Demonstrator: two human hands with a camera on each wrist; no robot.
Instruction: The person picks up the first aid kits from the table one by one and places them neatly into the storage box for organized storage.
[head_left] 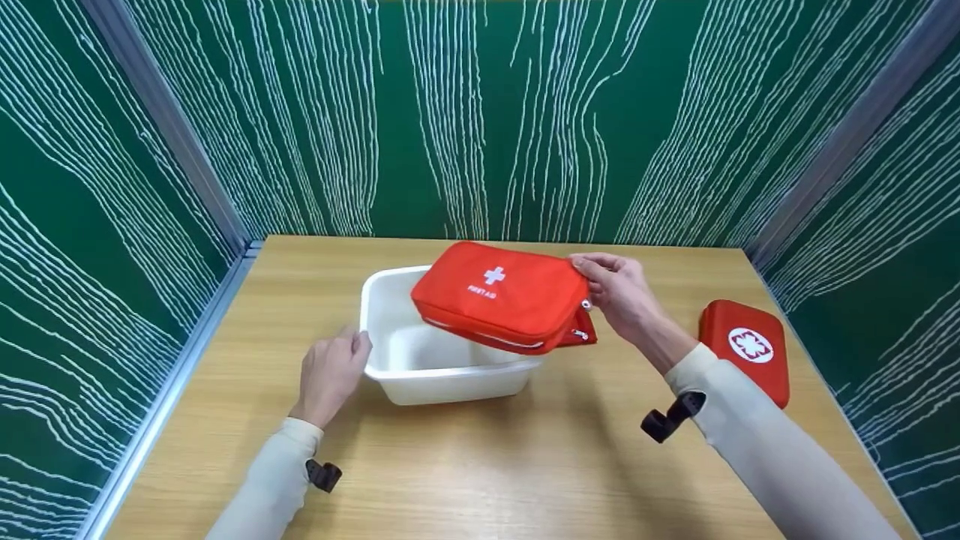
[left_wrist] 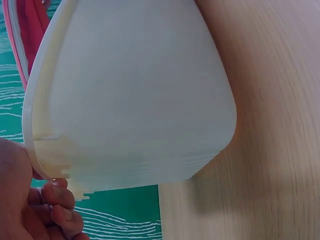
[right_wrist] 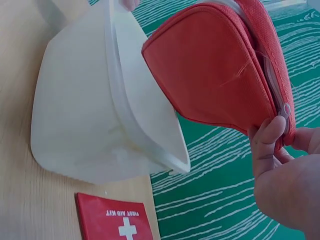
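A red soft first aid bag (head_left: 517, 304), white cross up, hangs tilted over the white plastic tub (head_left: 457, 387). My right hand (head_left: 622, 294) pinches it at its right corner, by the zipper pull, with the thumb on top; the bag's underside (right_wrist: 205, 65) shows in the right wrist view. At the tub's left side, my left hand (head_left: 330, 375) grips the rim, fingers curled under it in the left wrist view. A flat red pouch (right_wrist: 112, 216) marked as a first aid kit lies on the table past the tub, mostly hidden behind the bag in the head view.
A red case (head_left: 739, 367) with a round white emblem lies near the right edge of the wooden table (head_left: 480, 480). Green walls (head_left: 390, 150) with white wavy lines stand behind the table and on both sides.
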